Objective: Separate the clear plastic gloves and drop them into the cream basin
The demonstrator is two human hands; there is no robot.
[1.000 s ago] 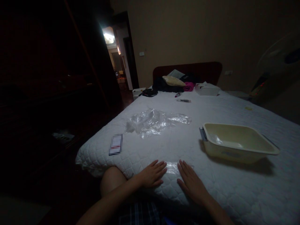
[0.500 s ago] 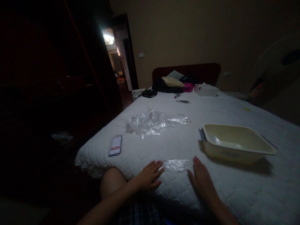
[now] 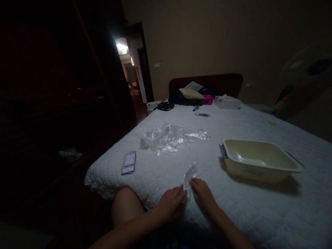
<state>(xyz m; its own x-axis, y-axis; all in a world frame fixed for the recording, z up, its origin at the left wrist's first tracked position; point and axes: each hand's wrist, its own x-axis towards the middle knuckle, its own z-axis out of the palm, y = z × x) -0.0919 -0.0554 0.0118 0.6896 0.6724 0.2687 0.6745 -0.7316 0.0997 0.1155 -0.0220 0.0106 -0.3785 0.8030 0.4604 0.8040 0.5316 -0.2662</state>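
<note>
A clear plastic bag (image 3: 190, 173), narrow and glossy, is raised upright between my hands at the near edge of the bed. My left hand (image 3: 173, 197) pinches its left side, fingers closed. From the other side my right hand (image 3: 201, 192) grips it with fingers bent together. Beyond them a spread of crumpled clear plastic bags (image 3: 169, 138) lies flat on the white quilted bedcover (image 3: 160, 169). The lower part of the held bag is partly hidden by my fingers.
A cream plastic basin (image 3: 261, 166) with grey handles stands to the right. A phone-like flat object (image 3: 129, 163), blurred out, lies at left. Farther back are a small packaged item (image 3: 202, 114), a white box (image 3: 227, 102) and piled clothes (image 3: 190, 95). A fan (image 3: 308, 69) stands at right.
My hands, spread flat at either end of the plastic bag before, have come together and closed on it. The bag has turned from lying crosswise to standing up between them.
</note>
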